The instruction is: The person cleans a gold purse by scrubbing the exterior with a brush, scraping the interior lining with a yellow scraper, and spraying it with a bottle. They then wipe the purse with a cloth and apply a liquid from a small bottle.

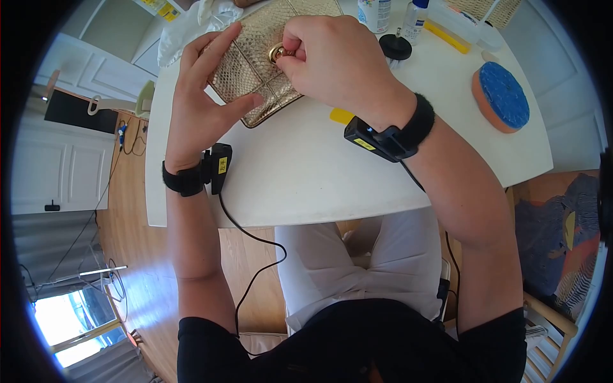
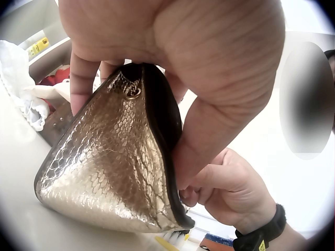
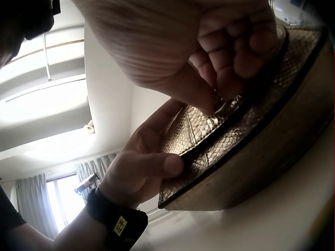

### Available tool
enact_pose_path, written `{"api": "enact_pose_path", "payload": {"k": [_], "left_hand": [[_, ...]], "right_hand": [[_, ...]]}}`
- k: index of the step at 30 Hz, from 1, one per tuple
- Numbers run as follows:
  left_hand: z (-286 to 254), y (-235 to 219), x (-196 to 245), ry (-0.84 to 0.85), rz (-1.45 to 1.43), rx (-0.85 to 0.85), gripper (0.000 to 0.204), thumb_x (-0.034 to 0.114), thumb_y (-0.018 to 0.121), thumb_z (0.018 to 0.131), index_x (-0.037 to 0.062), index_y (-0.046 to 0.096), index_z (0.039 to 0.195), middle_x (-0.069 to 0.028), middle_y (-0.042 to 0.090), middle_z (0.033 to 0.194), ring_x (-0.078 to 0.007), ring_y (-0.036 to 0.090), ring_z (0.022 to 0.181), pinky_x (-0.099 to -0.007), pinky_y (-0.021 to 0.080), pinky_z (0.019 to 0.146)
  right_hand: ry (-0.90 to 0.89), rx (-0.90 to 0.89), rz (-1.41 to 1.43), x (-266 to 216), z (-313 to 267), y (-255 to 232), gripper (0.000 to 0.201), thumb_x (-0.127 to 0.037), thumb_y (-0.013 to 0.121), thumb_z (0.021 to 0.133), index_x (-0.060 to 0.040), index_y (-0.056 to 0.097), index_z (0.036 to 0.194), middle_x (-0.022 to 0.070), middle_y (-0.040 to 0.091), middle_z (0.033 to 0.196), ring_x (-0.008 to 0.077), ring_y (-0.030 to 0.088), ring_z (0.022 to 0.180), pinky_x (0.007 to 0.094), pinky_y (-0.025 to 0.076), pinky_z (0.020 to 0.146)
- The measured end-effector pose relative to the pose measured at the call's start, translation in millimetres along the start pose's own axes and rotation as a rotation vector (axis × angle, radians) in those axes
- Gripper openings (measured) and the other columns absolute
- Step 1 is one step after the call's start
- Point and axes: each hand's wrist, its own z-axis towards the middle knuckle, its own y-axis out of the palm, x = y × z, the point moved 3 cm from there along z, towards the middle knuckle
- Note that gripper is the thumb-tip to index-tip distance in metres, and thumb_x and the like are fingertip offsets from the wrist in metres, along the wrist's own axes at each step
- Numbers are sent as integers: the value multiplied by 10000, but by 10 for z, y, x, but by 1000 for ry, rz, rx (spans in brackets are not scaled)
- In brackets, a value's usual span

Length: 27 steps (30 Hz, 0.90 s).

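Observation:
A gold snakeskin-pattern handbag with dark edging stands on the white table. My left hand grips its left side, the thumb on the front flap and the fingers round the back. My right hand pinches the round gold clasp on the front between thumb and fingertips. In the left wrist view the bag's side panel shows, with a small metal ring near the top. The right wrist view shows the bag's underside tilted toward the camera; the right fingers partly hide the clasp there.
A blue-topped orange sponge lies at the right of the table. Behind the right hand stand a white can, a blue-capped bottle and a black-topped brush. White cloth sits at the back left.

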Motion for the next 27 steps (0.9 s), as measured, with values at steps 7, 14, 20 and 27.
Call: {"api": "enact_pose_path", "payload": {"k": [7,14,20,27], "left_hand": [[-1,-8,13,-17,30,-5,911,42,883,603,167,576,1452,-68,522,1341,-201,578,1156,-313,483,921],[-1,-6,-4,3,-7,10,907,54,881,600,170,581,1448,-64,526,1335,-199,576,1159,-316,483,915],[5,-5,0,15,11,12,897,58,879,602,165,586,1443,-66,530,1330,-200,575,1144,-311,485,909],[-7,-4,-21,-23,-142,38,912,51,865,699,105,471,1520,-97,533,1339,-202,570,1198,-324,502,965]], "right_hand": [[-83,17,21,-7,4,7,59,-127,683,757,-96,714,797,140,685,695,352,702,701,481,561,616],[-148,43,16,46,24,13,67,-116,675,745,-127,723,791,116,693,706,333,696,700,447,556,618],[37,32,16,12,21,-56,111,-158,646,767,-106,737,805,140,695,709,336,697,692,444,565,637],[133,-79,-14,-36,18,-71,243,-250,625,801,-51,709,691,163,664,638,357,680,627,446,564,600]]}}
